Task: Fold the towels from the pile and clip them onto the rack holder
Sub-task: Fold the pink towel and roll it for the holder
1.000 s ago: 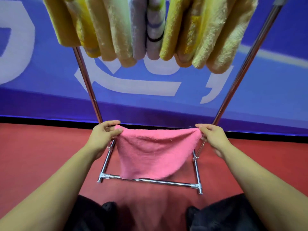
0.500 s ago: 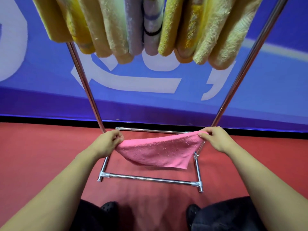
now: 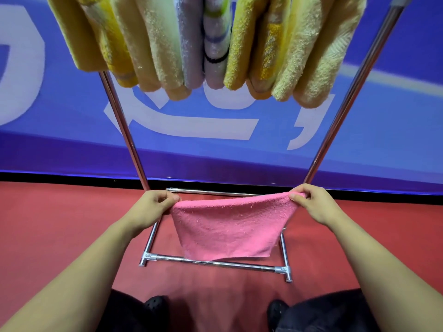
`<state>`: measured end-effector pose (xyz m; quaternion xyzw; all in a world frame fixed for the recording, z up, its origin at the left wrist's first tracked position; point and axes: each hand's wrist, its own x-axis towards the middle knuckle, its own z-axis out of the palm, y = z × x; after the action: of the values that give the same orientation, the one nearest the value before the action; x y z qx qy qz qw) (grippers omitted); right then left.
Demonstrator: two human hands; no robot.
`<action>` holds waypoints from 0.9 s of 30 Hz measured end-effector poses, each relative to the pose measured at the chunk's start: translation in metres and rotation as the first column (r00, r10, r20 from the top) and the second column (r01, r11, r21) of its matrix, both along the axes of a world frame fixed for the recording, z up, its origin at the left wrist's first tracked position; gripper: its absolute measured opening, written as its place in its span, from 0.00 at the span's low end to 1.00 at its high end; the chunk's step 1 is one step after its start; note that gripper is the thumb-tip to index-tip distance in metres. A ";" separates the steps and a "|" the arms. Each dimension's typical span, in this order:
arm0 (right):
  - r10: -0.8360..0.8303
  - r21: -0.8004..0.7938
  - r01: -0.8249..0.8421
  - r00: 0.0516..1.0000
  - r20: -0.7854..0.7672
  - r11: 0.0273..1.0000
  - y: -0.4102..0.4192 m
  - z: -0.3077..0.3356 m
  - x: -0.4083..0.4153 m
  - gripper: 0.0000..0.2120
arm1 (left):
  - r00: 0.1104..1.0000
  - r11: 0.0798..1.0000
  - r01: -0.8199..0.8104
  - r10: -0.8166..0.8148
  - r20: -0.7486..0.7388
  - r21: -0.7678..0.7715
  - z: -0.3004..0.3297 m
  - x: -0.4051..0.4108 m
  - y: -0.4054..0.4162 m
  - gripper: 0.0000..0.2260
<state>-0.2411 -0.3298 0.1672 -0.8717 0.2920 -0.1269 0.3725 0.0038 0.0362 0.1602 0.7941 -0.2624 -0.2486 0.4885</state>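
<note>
A pink towel (image 3: 227, 230) hangs stretched between my two hands, over the base of the metal rack (image 3: 215, 263). My left hand (image 3: 153, 207) pinches its top left corner and my right hand (image 3: 311, 203) pinches its top right corner. The towel's lower edge hangs just above the rack's front floor bar. Above, several folded towels (image 3: 206, 44), mostly yellow with a lilac striped one in the middle, hang side by side from the top of the rack; the clips holding them are out of view.
The rack's two slanted chrome poles (image 3: 124, 130) rise left and right of the towel. A blue banner (image 3: 239, 144) with white letters covers the wall behind. The floor (image 3: 60, 224) is red. My dark shoes (image 3: 155, 305) stand just before the rack's base.
The pink towel swung up nearly flat half a second ago and has dropped to hang down again. Both hands kept their corners and stayed at about the same place.
</note>
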 end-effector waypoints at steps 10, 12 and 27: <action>0.082 -0.054 -0.092 0.983 -0.164 0.994 -0.001 0.001 -0.003 0.07 | 0.926 0.967 -0.151 0.066 0.372 0.206 0.002 0.004 -0.004 0.06; 0.103 -0.016 -0.106 0.984 -0.143 0.994 0.001 0.005 -0.002 0.06 | 0.894 0.959 -0.210 0.110 0.435 0.189 0.007 0.001 -0.007 0.04; 0.272 -0.071 -0.296 0.932 -0.239 0.953 0.007 0.000 0.000 0.08 | 0.878 0.958 -0.246 0.157 0.453 0.145 0.022 -0.002 -0.001 0.06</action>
<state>-0.2414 -0.3232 0.1675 -0.9320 0.1964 0.0133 0.3043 0.0014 0.0355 0.1820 0.8972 -0.2548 -0.0366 0.3588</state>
